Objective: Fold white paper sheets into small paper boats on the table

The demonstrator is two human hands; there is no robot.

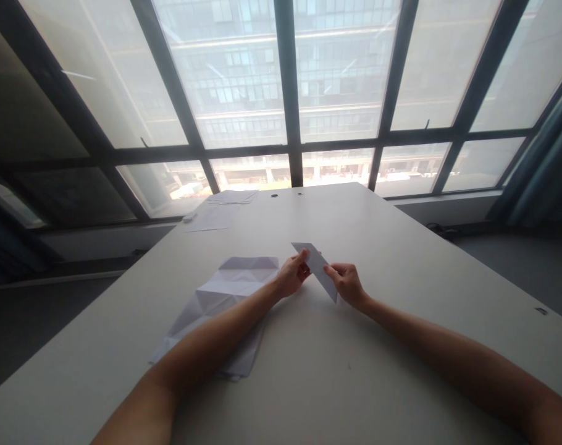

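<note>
A folded piece of white paper (322, 270), narrow with slanted pointed ends, is held up between my two hands over the table. My left hand (294, 274) pinches it near the upper left end, thumb on the face towards me. On its right edge, lower down, my right hand (347, 283) grips it with the thumb in front; the other fingers are partly hidden behind. Creased white sheets (216, 303) lie on the table to the left, partly covered by my left forearm.
The long white table (383, 371) runs towards large windows (244, 74). More paper sheets (211, 217) lie at its far left edge, beside a small white object (189, 217). A blue curtain (540, 167) hangs at the right. A small dark fitting (541, 311) sits near the right edge.
</note>
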